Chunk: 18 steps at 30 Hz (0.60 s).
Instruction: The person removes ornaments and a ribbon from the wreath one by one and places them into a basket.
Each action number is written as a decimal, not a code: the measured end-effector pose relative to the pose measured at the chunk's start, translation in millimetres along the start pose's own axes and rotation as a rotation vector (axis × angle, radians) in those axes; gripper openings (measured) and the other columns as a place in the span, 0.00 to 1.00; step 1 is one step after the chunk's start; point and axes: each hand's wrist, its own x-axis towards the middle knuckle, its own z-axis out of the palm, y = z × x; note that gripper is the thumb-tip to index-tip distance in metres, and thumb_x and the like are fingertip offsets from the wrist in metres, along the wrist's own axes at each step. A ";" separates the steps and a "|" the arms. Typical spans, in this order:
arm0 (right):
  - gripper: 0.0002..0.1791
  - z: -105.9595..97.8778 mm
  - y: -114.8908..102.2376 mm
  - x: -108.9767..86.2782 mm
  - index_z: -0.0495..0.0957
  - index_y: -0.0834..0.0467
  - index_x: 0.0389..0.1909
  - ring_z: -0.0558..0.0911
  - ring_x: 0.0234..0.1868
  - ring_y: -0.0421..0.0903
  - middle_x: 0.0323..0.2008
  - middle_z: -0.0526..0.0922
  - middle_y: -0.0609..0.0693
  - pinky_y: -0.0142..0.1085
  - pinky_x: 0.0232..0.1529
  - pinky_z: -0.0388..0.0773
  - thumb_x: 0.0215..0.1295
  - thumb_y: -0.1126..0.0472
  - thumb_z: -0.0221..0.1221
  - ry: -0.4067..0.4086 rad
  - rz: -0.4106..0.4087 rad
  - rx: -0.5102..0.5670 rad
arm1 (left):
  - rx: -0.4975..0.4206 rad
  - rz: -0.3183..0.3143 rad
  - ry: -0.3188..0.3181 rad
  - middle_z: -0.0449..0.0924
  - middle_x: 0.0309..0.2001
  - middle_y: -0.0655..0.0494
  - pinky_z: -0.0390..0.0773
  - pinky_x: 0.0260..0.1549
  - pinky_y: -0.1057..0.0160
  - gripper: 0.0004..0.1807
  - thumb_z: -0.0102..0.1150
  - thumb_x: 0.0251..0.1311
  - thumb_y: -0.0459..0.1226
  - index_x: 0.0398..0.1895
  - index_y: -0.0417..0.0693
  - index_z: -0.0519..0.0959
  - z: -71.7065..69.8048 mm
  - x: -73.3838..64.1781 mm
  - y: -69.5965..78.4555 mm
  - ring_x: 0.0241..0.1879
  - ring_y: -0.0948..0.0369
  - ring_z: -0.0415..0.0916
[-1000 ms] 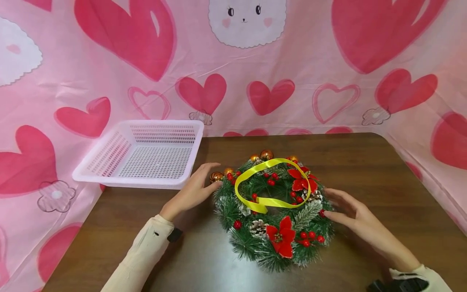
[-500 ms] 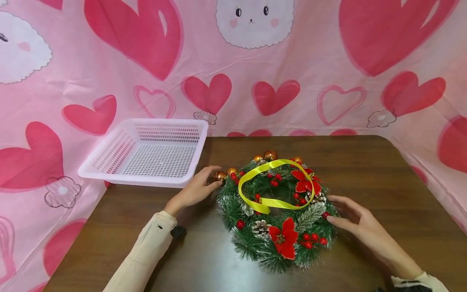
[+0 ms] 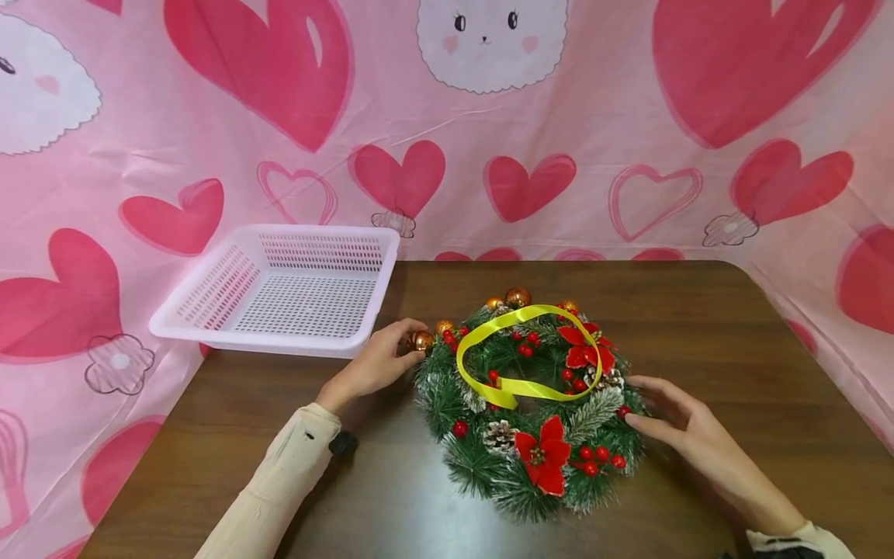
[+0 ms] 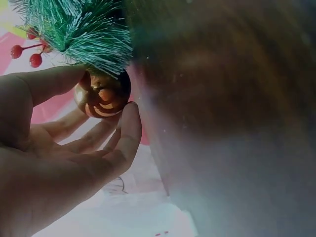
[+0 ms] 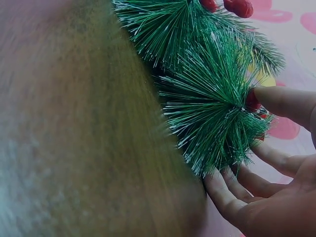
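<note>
1. My left hand [image 3: 377,361] pinches a shiny orange ball [image 4: 106,94] at the wreath's left edge, between thumb and fingers.
2. My right hand [image 3: 701,435] holds the right edge of the wreath [image 3: 475,462]. My thumb touches a red berry [image 5: 253,98], and my other fingers curl around the green needles.
3. The wreath lies flat between my hands on the brown table [image 3: 733,349]. It is round, about as long one way as the other, with its hole facing up.
4. One red flower [image 3: 543,458] is on the side near me. More orange balls [image 3: 518,297] are at the far side.
5. A yellow ribbon [image 3: 538,389] loops on top, longer from left to right.
6. Both hands and the wreath are almost just where they were half a second ago.
7. A white basket [image 3: 265,341] sits past my left hand, in front of a pink heart cloth [image 3: 594,116].
</note>
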 end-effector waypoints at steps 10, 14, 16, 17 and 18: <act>0.27 0.8 -0.4 0.4 0.69 0.57 0.67 0.71 0.57 0.24 0.61 0.73 0.38 0.19 0.52 0.70 0.69 0.61 0.61 0.008 -0.009 -0.015 | 0.010 0.029 0.027 0.79 0.46 0.47 0.77 0.44 0.52 0.20 0.65 0.63 0.32 0.58 0.40 0.76 -6.2 -2.6 7.2 0.44 0.54 0.75; 0.27 0.8 -0.7 0.0 0.69 0.58 0.67 0.71 0.57 0.24 0.61 0.73 0.38 0.19 0.52 0.70 0.70 0.61 0.61 0.005 -0.003 -0.008 | 0.047 0.063 0.049 0.78 0.47 0.45 0.77 0.42 0.54 0.21 0.65 0.62 0.32 0.58 0.38 0.76 -7.0 -2.7 13.0 0.43 0.55 0.75; 0.27 0.7 -0.8 -0.3 0.69 0.57 0.68 0.71 0.57 0.24 0.61 0.73 0.38 0.19 0.52 0.70 0.70 0.61 0.61 0.006 0.000 -0.011 | 0.058 0.072 0.060 0.78 0.48 0.45 0.76 0.41 0.56 0.21 0.65 0.62 0.33 0.58 0.38 0.76 -7.7 -2.5 16.2 0.42 0.55 0.74; 0.27 0.5 -0.9 -0.4 0.69 0.57 0.68 0.71 0.57 0.24 0.61 0.73 0.38 0.19 0.52 0.70 0.70 0.60 0.61 0.007 0.003 -0.012 | 0.062 0.076 0.064 0.78 0.48 0.45 0.76 0.40 0.57 0.21 0.65 0.63 0.33 0.59 0.38 0.75 -8.0 -2.6 18.0 0.42 0.56 0.74; 0.27 0.3 -0.9 -0.5 0.69 0.57 0.67 0.71 0.57 0.24 0.61 0.73 0.39 0.19 0.51 0.70 0.70 0.60 0.61 0.009 0.004 -0.014 | 0.063 0.076 0.066 0.78 0.49 0.46 0.76 0.39 0.58 0.22 0.65 0.63 0.33 0.59 0.38 0.75 -8.4 -2.6 19.6 0.42 0.56 0.74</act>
